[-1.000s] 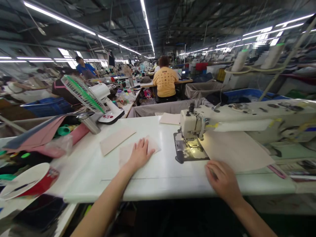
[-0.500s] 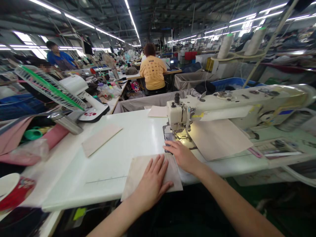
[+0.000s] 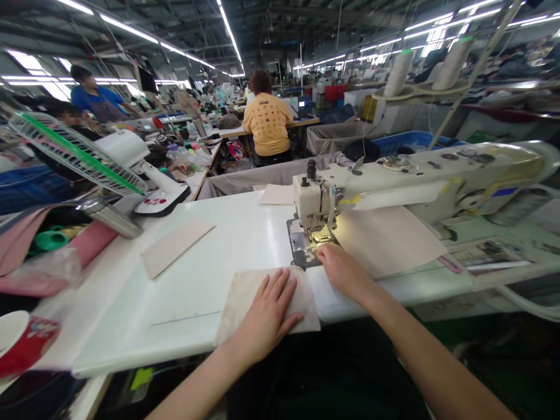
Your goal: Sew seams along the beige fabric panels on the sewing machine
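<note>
My left hand (image 3: 272, 312) lies flat, fingers stretched out, on a beige fabric piece (image 3: 238, 290) at the table's front edge. Beside the needle area of the sewing machine (image 3: 308, 201), my right hand (image 3: 343, 273) is closed, its fingers curled together at the right of the metal needle plate (image 3: 300, 240). Whatever those fingers pinch, if anything, is hidden. Under the machine's arm, to the right of the needle, rests a larger beige panel (image 3: 389, 242). A narrow beige strip (image 3: 177, 248) lies on the left of the table, and another beige piece (image 3: 276, 194) sits behind the machine head.
At the left stand a tilted fan (image 3: 144, 169), a steel flask (image 3: 109, 217) and a red paper cup (image 3: 30, 344). A tray of small tools (image 3: 494, 256) is at the right. Thread cones (image 3: 399, 73) rise behind the machine. A person in yellow (image 3: 266, 122) sits ahead.
My right hand has moved right and slightly forward, from open fingers near the plate's front to a closed grip beside the needle area. The left hand stays on the fabric. The view has shifted slightly.
</note>
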`<state>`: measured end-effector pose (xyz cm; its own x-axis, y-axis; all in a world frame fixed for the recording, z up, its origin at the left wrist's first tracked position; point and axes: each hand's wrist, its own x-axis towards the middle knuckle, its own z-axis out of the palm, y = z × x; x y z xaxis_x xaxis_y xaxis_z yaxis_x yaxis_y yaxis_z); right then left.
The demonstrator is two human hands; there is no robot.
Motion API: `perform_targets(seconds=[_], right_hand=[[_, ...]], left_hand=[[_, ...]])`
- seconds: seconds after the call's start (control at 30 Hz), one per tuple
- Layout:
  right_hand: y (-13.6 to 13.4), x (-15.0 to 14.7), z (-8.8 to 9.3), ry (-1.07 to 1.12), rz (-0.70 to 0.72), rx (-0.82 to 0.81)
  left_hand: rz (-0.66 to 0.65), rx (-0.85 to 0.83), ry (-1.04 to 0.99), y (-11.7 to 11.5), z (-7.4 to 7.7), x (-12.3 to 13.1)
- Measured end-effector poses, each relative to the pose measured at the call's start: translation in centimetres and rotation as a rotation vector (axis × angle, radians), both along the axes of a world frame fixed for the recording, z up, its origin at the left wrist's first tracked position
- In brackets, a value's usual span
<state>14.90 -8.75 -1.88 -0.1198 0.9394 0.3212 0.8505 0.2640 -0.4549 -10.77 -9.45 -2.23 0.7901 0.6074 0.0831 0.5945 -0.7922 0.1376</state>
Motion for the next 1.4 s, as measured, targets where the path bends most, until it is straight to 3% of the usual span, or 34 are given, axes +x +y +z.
perform_targets(seconds=[0.07, 0.2, 0.27, 0.47, 0.6, 0.73, 0.83, 0.9, 1.0, 1.07, 1.17, 1.23, 1.3, 1.4], right_hand=[[-0.3, 0.6, 0.7, 0.015, -0.051, 0.008], [-0.8, -0.3, 1.3, 0.048, 0.133, 0.000], [-0.9, -1.5, 0.9, 0.055, 0.183, -0.024], [-0.6, -3.8, -0.5, -0.032, 0.128, -0.001], [-0.3, -3.0, 0.0, 0.278, 0.096, -0.129], [0.2, -1.6, 0.9, 0.508, 0.070, -0.160], [0.5, -1.4, 1.3, 0.543, 0.039, -0.142], [0.3, -1.7, 1.6, 0.534, 0.056, -0.128], [-0.8, -1.6, 2.5, 0.457, 0.049, -0.024], [-2.1, 0.1, 3.2, 0.400, -0.088, 0.147], [-5.1, 5.6, 3.8, 0.327, -0.550, 0.469], [-7.4, 10.5, 3.3, 0.229, -0.820, 0.531], [-9.1, 15.3, 1.8, 0.063, -0.864, 0.411], [-9.6, 20.2, -1.4, -0.096, -0.710, 0.217]], left_hand=[[-0.011, 0.006, 0.000, 0.1, 0.0, 0.0], [-0.018, 0.007, -0.008, 0.1, 0.0, -0.1], [-0.007, 0.002, -0.005, 0.0, 0.1, -0.1], [0.005, -0.024, -0.003, 0.0, 0.1, -0.2], [0.006, -0.020, -0.011, 0.4, 0.5, 0.1], [0.026, 0.006, 0.003, 1.4, 2.0, 1.8], [0.132, 0.026, 0.002, 2.7, 3.1, 4.0], [0.172, 0.005, -0.052, 3.9, 3.3, 5.5], [0.121, -0.078, -0.136, 5.4, 3.0, 7.3], [0.084, -0.103, -0.169, 6.1, 2.6, 7.8], [0.081, -0.153, -0.271, 6.8, 2.3, 7.7], [0.116, -0.213, -0.325, 7.1, 2.4, 7.4], [0.150, -0.259, -0.352, 7.2, 2.5, 7.3], [0.153, -0.317, -0.418, 7.3, 2.6, 7.2]])
